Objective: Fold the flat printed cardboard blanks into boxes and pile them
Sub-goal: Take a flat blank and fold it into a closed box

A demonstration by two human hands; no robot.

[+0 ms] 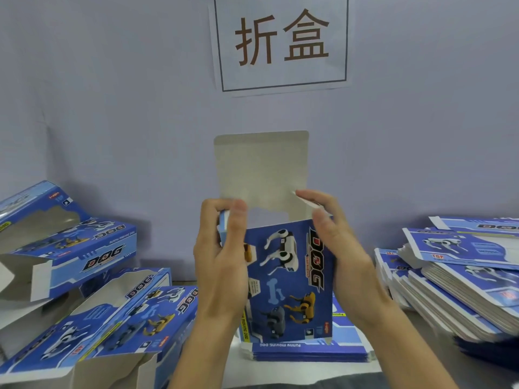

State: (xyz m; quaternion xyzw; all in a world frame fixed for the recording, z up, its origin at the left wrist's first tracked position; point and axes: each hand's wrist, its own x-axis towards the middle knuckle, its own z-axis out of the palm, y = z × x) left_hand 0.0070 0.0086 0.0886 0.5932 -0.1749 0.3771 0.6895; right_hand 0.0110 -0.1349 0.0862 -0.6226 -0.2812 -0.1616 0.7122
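Head view: my left hand (222, 256) and right hand (337, 248) grip the box (289, 279) by its side edges; it seems light, thin and easily creased.

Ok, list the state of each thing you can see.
Box: upright, top flap open, gripped by both hands.
Left hand: grips box's left side.
Right hand: grips box's right side.
Folded boxes: piled left, ends open.
Flat blanks: stacked right, unfolded.

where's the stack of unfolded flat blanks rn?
Head view, right side: the stack of flat blue printed cardboard blanks lies on the table, right of the right hand holding the half-folded blue box.
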